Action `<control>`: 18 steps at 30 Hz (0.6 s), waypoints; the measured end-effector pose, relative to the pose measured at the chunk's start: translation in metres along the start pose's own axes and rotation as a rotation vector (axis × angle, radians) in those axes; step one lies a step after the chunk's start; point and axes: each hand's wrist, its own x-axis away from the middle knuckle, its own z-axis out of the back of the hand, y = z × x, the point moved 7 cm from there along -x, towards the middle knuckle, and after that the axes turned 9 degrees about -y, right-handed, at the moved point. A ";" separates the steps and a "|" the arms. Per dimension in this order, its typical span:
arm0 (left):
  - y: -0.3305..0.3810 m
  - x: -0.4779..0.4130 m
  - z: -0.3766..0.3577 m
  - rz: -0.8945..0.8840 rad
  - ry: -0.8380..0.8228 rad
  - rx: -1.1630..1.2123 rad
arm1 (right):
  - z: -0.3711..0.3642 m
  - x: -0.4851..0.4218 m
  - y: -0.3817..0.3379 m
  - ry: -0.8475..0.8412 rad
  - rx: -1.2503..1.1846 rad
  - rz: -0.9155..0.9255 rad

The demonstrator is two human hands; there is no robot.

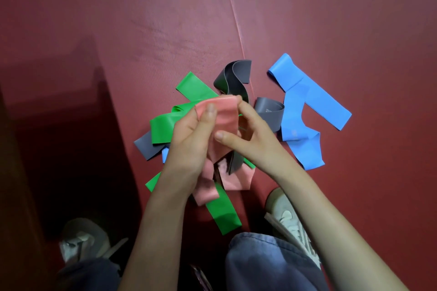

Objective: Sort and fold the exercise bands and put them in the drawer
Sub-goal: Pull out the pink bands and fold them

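Observation:
A pile of exercise bands lies on the red mat [307, 19]. My left hand [189, 139] grips a pink band [224, 113] from the left, thumb on its front face. From the right, my right hand [250, 134] pinches the same pink band, thumb against its lower part. Both hands hold it lifted above the pile. Under them lie green bands [163, 127], grey bands [236, 73] and another pink band [234, 179]. Two blue bands [305, 111] lie apart to the right. No drawer is visible.
My two feet in light sneakers [286, 220] stand at the bottom, with jeans-clad knees [264, 262] below the hands. A dark shadowed strip [59, 149] runs along the left side of the mat. A seam [234, 14] in the mat runs up from the pile.

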 end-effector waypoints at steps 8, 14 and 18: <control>0.031 0.004 -0.011 -0.065 -0.054 0.064 | -0.012 -0.015 0.018 -0.288 0.104 -0.304; 0.047 0.007 -0.024 -0.079 -0.097 0.093 | 0.002 0.002 0.009 -0.219 0.049 -0.167; 0.053 0.005 -0.030 -0.098 -0.096 0.144 | 0.021 0.016 0.002 -0.071 0.046 -0.109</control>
